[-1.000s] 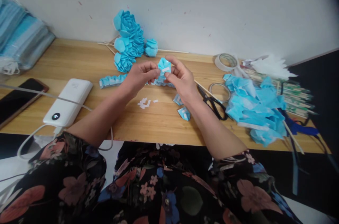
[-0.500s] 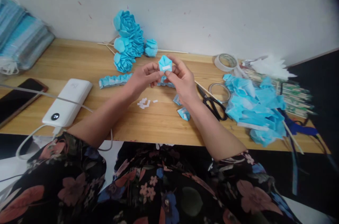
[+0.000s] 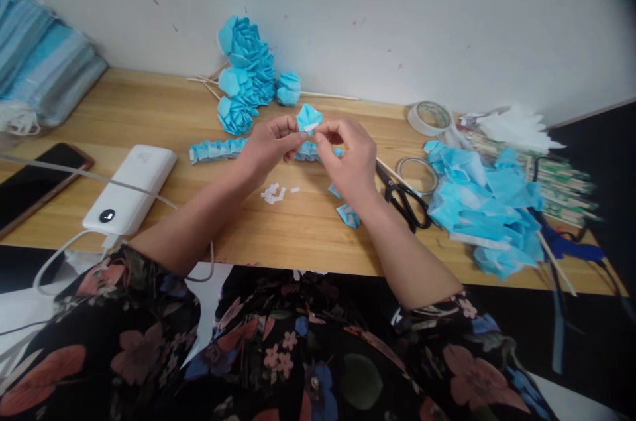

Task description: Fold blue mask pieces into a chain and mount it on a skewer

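Between my hands, above the table, is a folded blue petal [image 3: 309, 115] with a white strip across its lower part. My left hand [image 3: 271, 148] is closed, pinching the petal at its lower left. At the lower right edge, the thumb and forefinger of my right hand [image 3: 350, 154] are pressed together on it. Behind and below my hands lies a row of folded blue petals [image 3: 218, 150], partly hidden by them. Small white strips [image 3: 272, 193] are scattered on the wood in front. A loose folded petal [image 3: 349, 215] lies beneath my right wrist.
Blue flowers on sticks [image 3: 246, 76] lie along the wall. On the right are tape rolls [image 3: 431, 117], black scissors [image 3: 405, 202] and a heap of blue fabric [image 3: 489, 209]. A white power bank [image 3: 130, 189], a phone [image 3: 40, 182] and stacked masks [image 3: 44, 56] occupy the left.
My right hand has shifted from behind the petal to its lower right edge, fingers drawn together. The petal has tilted slightly. The whole view has moved a little.
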### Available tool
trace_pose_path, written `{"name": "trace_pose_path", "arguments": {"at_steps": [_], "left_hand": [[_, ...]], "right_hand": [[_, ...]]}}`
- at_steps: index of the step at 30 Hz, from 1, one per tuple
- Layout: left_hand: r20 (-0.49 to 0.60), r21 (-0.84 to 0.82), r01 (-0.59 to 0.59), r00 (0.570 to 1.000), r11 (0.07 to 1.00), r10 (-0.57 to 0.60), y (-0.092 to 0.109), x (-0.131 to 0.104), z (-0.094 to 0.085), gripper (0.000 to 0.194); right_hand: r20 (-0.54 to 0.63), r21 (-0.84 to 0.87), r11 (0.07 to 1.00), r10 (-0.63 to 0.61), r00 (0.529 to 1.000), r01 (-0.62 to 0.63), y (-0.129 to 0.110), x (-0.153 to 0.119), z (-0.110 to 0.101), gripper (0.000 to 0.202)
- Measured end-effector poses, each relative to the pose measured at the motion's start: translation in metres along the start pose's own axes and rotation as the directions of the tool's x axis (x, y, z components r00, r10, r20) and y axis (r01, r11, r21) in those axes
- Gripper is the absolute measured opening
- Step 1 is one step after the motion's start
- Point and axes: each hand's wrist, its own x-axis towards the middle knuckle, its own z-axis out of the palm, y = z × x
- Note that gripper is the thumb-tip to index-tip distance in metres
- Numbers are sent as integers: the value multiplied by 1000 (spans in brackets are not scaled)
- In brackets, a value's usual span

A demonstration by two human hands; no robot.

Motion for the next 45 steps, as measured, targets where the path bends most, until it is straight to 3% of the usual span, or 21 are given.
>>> {"name": "trace_pose_path", "arguments": {"at_steps": [5, 16, 33, 45], "left_hand": [[-1, 67, -28, 1000, 997, 28, 1, -1, 0, 22], [-1, 311, -220, 973, 925, 231, -2, -1, -3, 19], [7, 308, -207, 976, 929, 216, -1, -1, -5, 25], [31, 274, -154, 988, 949, 151, 0, 0, -5, 21]], "right_hand": [[36, -86, 995, -41, 999, 44, 7, 0, 2, 15], [76, -143, 986, -71, 995, 82, 7, 0, 2, 10], [157, -127, 985, -92, 983, 113, 5, 2, -4, 22], [138, -163, 976, -119, 983, 141, 8, 2, -4, 22]]}}
